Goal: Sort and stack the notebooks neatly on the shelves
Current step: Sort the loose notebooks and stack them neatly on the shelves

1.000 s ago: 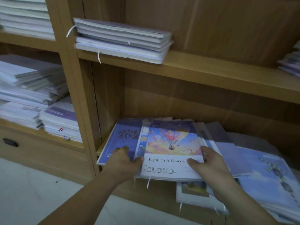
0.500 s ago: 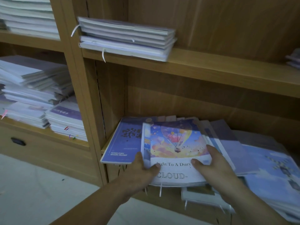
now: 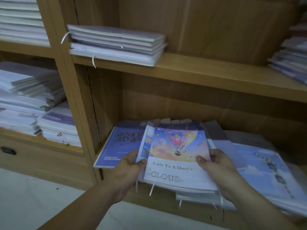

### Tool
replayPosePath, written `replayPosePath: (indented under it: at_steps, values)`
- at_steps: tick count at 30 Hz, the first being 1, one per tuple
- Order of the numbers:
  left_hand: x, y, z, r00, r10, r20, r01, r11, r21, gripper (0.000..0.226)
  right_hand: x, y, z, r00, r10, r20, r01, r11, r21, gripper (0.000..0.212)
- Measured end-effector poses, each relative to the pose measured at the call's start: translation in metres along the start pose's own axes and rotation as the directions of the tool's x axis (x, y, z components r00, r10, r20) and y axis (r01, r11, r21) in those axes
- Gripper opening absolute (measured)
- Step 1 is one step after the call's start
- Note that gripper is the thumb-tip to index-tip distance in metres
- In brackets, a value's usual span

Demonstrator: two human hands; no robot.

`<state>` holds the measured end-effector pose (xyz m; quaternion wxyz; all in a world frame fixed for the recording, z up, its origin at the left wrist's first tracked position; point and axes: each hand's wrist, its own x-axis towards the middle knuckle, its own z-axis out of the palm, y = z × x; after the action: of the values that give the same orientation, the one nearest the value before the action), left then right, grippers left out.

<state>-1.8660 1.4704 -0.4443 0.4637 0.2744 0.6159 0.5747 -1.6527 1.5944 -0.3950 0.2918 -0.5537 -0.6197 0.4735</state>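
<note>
A small stack of notebooks topped by a balloon-cover notebook reading "CLOUD" sticks out over the front of the lower shelf. My left hand grips the stack's left edge, thumb on top. On its right edge, my right hand holds it with the thumb on the cover. A purple notebook lies flat to the left, partly under the stack. Blue sky-cover notebooks spread loosely to the right.
A neat stack of notebooks sits on the shelf above. The left bay holds several untidy piles. Another pile shows at the far right. An upright wooden divider separates the bays. Pale floor lies below.
Both hands have closed round the side edges of the balloon-cover stack, and it has come forward over the shelf edge. The view has shifted a little to the left and closer.
</note>
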Motion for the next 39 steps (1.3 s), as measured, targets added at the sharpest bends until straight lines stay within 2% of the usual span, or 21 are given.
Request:
replayPosePath:
  at_steps: [3, 7, 9, 12, 13, 15, 17, 19, 22, 24, 25, 26, 27, 29, 30, 33, 36, 39]
  values:
    - [0.005, -0.008, -0.003, 0.997, -0.04, -0.071, 0.042, 0.999, 0.031, 0.026, 0.0, 0.001, 0.002, 0.999, -0.031, -0.026, 0.031, 0.999, 0.014, 0.013]
    - [0.005, -0.007, -0.005, 0.992, -0.089, -0.088, 0.089, 0.996, -0.01, 0.025, -0.003, -0.004, -0.009, 0.973, -0.118, -0.198, 0.143, 0.983, 0.117, 0.012]
    - [0.002, -0.003, -0.004, 0.987, -0.16, -0.027, 0.156, 0.981, -0.116, 0.028, -0.008, -0.005, -0.007, 0.974, -0.122, -0.189, 0.151, 0.978, 0.147, 0.016]
    - [-0.003, 0.008, -0.006, 0.965, -0.258, 0.056, 0.264, 0.941, -0.212, 0.052, -0.015, -0.004, 0.013, 0.99, -0.098, -0.1, 0.109, 0.987, 0.117, 0.018]
    - [-0.005, 0.01, -0.006, 0.965, -0.255, 0.058, 0.261, 0.949, -0.177, 0.052, -0.015, -0.003, 0.02, 0.992, -0.089, -0.088, 0.095, 0.993, 0.067, 0.016]
    - [-0.008, 0.008, -0.004, 0.981, -0.192, 0.018, 0.192, 0.98, -0.052, 0.033, -0.01, 0.002, 0.029, 0.993, -0.095, -0.064, 0.087, 0.988, -0.13, 0.014]
    - [-0.007, 0.0, -0.005, 0.993, -0.086, -0.082, 0.094, 0.99, 0.103, 0.018, -0.004, 0.007, 0.026, 0.994, -0.11, 0.023, 0.109, 0.896, -0.431, 0.028]
    - [-0.005, -0.005, -0.009, 0.993, -0.028, -0.111, 0.045, 0.988, 0.146, 0.017, -0.001, 0.012, 0.018, 0.99, -0.087, 0.109, 0.136, 0.775, -0.617, 0.043]
    - [-0.005, -0.003, -0.016, 0.999, 0.012, -0.034, -0.005, 0.983, 0.186, 0.018, -0.006, 0.015, 0.015, 0.983, -0.048, 0.179, 0.139, 0.827, -0.545, 0.055]
    - [-0.004, -0.004, -0.024, 0.998, 0.018, 0.067, -0.037, 0.955, 0.295, 0.018, -0.009, 0.017, 0.02, 0.978, -0.059, 0.199, 0.152, 0.854, -0.497, 0.07]
    - [-0.002, -0.006, -0.03, 0.998, 0.014, 0.069, -0.038, 0.932, 0.361, 0.017, -0.009, 0.019, 0.023, 0.979, -0.069, 0.191, 0.154, 0.865, -0.478, 0.072]
    - [0.003, -0.008, -0.039, 1.0, 0.018, 0.006, -0.019, 0.91, 0.414, 0.018, -0.01, 0.021, 0.026, 0.982, -0.061, 0.181, 0.138, 0.88, -0.454, 0.071]
    - [0.01, -0.011, -0.05, 0.993, 0.032, -0.118, 0.028, 0.878, 0.478, 0.022, -0.008, 0.022, 0.028, 0.984, -0.061, 0.169, 0.129, 0.897, -0.423, 0.069]
    - [0.023, -0.016, -0.074, 0.915, 0.11, -0.387, 0.155, 0.792, 0.59, 0.027, -0.006, 0.024, 0.029, 0.99, -0.047, 0.134, 0.094, 0.922, -0.376, 0.068]
    - [0.028, -0.02, -0.086, 0.872, 0.145, -0.467, 0.196, 0.772, 0.604, 0.028, -0.005, 0.025, 0.03, 0.992, -0.034, 0.12, 0.073, 0.937, -0.341, 0.069]
    - [0.029, -0.024, -0.102, 0.817, 0.089, -0.57, 0.267, 0.817, 0.512, 0.036, -0.005, 0.024, 0.035, 0.995, -0.001, 0.097, 0.019, 0.983, -0.182, 0.07]
    - [0.033, -0.032, -0.104, 0.792, 0.092, -0.604, 0.206, 0.89, 0.407, 0.041, -0.005, 0.021, 0.04, 0.999, -0.018, 0.031, 0.022, 0.994, -0.103, 0.063]
    - [0.034, -0.03, -0.106, 0.733, -0.058, -0.678, 0.161, 0.983, 0.09, 0.033, -0.006, 0.013, 0.033, 0.996, -0.088, -0.031, 0.087, 0.996, -0.026, 0.054]
